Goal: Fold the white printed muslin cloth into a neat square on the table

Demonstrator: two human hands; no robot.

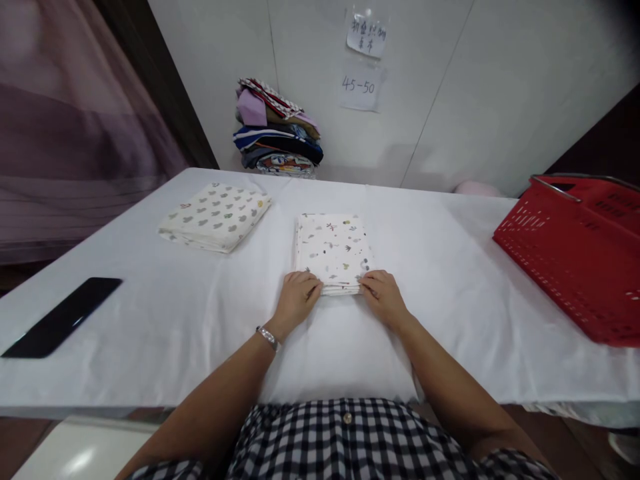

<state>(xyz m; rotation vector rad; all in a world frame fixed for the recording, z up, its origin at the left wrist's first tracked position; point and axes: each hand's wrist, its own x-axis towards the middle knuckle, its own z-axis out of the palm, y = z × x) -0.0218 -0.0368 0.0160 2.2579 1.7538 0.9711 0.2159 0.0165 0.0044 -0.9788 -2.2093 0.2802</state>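
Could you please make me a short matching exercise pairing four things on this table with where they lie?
Things:
1. basket
2. phone
3. cactus cloth
4. cloth stack

Places:
a. left edge of the table
b. against the back wall
c. right end of the table
d. left of the cloth under the hands

Pairs: 1-c, 2-a, 3-d, 4-b

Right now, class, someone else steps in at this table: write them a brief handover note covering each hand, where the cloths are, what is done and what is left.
Left hand: fingers pinching the near-left corner of the folded printed cloth.
Right hand: gripping its near-right corner.
The cloth lies flat mid-table, folded into a neat rectangle.
Done: a second folded cloth lies to the far left.
Left: the cloth in hand has not been set aside.
Nearby: red basket at right, clothes pile by the wall, phone at left.
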